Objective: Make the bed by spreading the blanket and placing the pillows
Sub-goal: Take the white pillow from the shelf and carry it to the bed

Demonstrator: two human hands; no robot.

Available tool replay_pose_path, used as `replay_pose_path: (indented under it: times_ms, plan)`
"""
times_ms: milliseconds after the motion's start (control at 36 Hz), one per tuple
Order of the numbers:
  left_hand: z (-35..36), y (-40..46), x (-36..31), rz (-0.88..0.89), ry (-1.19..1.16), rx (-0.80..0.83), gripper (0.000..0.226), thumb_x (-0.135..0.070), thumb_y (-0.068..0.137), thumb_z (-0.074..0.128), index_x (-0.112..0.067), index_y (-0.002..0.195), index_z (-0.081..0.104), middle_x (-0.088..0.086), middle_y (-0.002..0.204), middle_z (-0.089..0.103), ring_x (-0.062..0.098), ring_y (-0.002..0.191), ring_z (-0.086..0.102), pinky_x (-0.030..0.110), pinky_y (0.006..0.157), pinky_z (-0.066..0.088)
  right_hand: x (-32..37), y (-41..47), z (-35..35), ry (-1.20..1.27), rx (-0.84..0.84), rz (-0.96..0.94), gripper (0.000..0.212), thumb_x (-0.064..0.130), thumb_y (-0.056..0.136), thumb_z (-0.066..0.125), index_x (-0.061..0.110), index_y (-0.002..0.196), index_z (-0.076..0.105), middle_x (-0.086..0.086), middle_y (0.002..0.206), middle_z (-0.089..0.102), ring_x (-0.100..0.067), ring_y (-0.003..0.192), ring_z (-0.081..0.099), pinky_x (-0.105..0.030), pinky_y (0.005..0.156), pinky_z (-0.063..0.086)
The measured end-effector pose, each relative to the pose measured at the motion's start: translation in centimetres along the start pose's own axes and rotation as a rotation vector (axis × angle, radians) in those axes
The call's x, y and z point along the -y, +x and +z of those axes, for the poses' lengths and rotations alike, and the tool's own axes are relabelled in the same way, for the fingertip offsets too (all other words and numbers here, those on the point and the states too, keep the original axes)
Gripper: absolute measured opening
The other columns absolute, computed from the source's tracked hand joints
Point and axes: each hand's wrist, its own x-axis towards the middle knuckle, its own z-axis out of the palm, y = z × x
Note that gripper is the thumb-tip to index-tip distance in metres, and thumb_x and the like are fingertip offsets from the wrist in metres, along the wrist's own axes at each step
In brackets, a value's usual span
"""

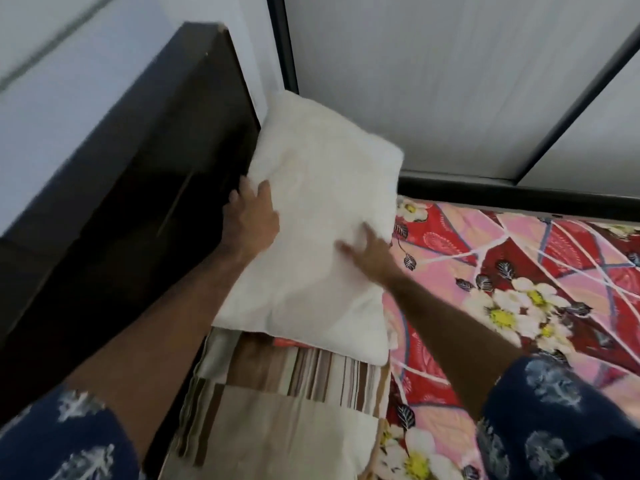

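Partly blurred, left hand (251, 216), right hand (369, 252), white pillow (322, 209)

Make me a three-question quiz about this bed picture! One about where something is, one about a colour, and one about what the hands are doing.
1. Where is the white pillow?
A. Against the dark headboard, above the striped pillow
B. On the floor
C. Under the blanket

2. What colours is the blanket?
A. Plain green
B. Red and pink with white flowers
C. Black and grey

3. What are the hands doing?
A. Hanging free
B. Both on the white pillow
C. Holding a cup

Answers:
1. A, the white pillow lies beside the headboard, its near edge overlapping the striped pillow.
2. B, white flowers with yellow centres show on red and pink cloth.
3. B, the left hand is at the pillow's left edge and the right hand lies on its right side.
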Motion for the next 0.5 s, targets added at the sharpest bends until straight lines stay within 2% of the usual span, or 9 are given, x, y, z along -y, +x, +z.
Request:
replay_pose_path:
  times_ms: [28, 83, 167, 250, 306, 500]
  plan:
    - [2.9, -1.3, 0.7, 0.002, 0.037, 0.040, 0.062, -0.039, 0.098, 0.051, -0.015, 0.152, 0.030, 0.024, 0.157, 0.025, 0.044, 0.133, 0.038, 0.052, 0.107, 0.035, -1.4, -0.6, 2.7, -0.098, 0.025, -0.009, 0.099, 0.076, 0.085, 0.053, 0.033, 0.160, 0.005, -0.025, 0.163, 0.015, -0.042, 0.148, 0.024, -0.049, 0.120, 0.026]
    - [8.2, -4.4, 2.4, -0.021, 0.040, 0.111, 0.063, -0.047, 0.100, 0.041, -0.017, 0.154, 0.027, 0.026, 0.158, 0.025, 0.044, 0.139, 0.034, 0.053, 0.112, 0.030, -3.1, -2.3, 6.8, -0.160, -0.049, -0.080, 0.094, 0.078, 0.087, 0.042, 0.039, 0.159, -0.003, -0.022, 0.166, -0.001, -0.040, 0.152, 0.011, -0.054, 0.120, 0.019]
    - [13.2, -7.9, 4.7, -0.019, 0.023, 0.024, 0.062, -0.048, 0.101, 0.026, -0.019, 0.156, 0.027, 0.024, 0.158, 0.029, 0.040, 0.143, 0.034, 0.051, 0.114, 0.028, -3.9, -2.8, 8.8, -0.132, -0.101, -0.134, 0.092, 0.079, 0.088, 0.038, 0.042, 0.157, -0.011, -0.014, 0.166, -0.017, -0.031, 0.155, -0.006, -0.055, 0.122, 0.008]
    - [14.9, -8.9, 5.7, 0.039, 0.058, -0.115, 0.062, -0.045, 0.101, 0.027, -0.016, 0.156, 0.026, 0.024, 0.158, 0.029, 0.039, 0.145, 0.030, 0.050, 0.118, 0.026, -4.4, -2.0, 9.0, -0.157, -0.136, -0.177, 0.092, 0.081, 0.088, 0.034, 0.043, 0.155, -0.015, -0.014, 0.166, -0.020, -0.028, 0.154, -0.013, -0.054, 0.123, 0.002]
    - [15.2, -9.1, 5.8, 0.056, 0.060, -0.147, 0.062, -0.044, 0.102, 0.028, -0.015, 0.157, 0.025, 0.024, 0.159, 0.027, 0.038, 0.148, 0.026, 0.051, 0.120, 0.022, -4.6, -1.7, 9.2, -0.169, -0.144, -0.189, 0.092, 0.081, 0.088, 0.033, 0.042, 0.155, -0.016, -0.014, 0.166, -0.020, -0.028, 0.154, -0.014, -0.053, 0.123, 0.000]
    - [14.2, -9.2, 5.7, 0.054, 0.043, -0.054, 0.065, -0.046, 0.101, 0.023, -0.013, 0.156, 0.027, 0.026, 0.158, 0.028, 0.040, 0.147, 0.028, 0.053, 0.120, 0.020, -3.9, -2.2, 7.8, -0.226, -0.082, -0.155, 0.092, 0.080, 0.089, 0.035, 0.042, 0.156, -0.016, -0.015, 0.166, -0.019, -0.030, 0.154, -0.011, -0.053, 0.122, 0.004]
